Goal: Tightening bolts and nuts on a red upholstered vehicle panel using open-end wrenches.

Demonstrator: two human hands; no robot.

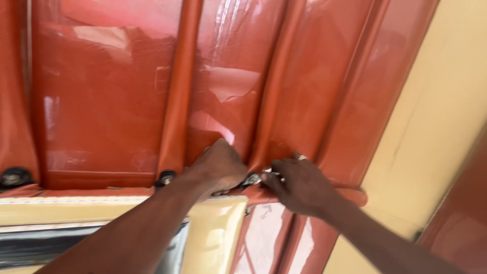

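Observation:
A glossy red-brown padded vinyl cover (106,96) with raised ribs fills the view overhead. My left hand (218,167) presses against its lower edge, fingers curled on the material. My right hand (299,185), with a ring on one finger, pinches a small shiny metal fastener (255,178) at the cover's edge, right beside my left hand. What lies under my left palm is hidden.
Round black fasteners sit along the cover's lower edge, one (166,177) beside my left wrist and another (14,177) at far left. A cream-yellow painted frame (213,233) runs below, and a cream panel (436,132) slants down the right side.

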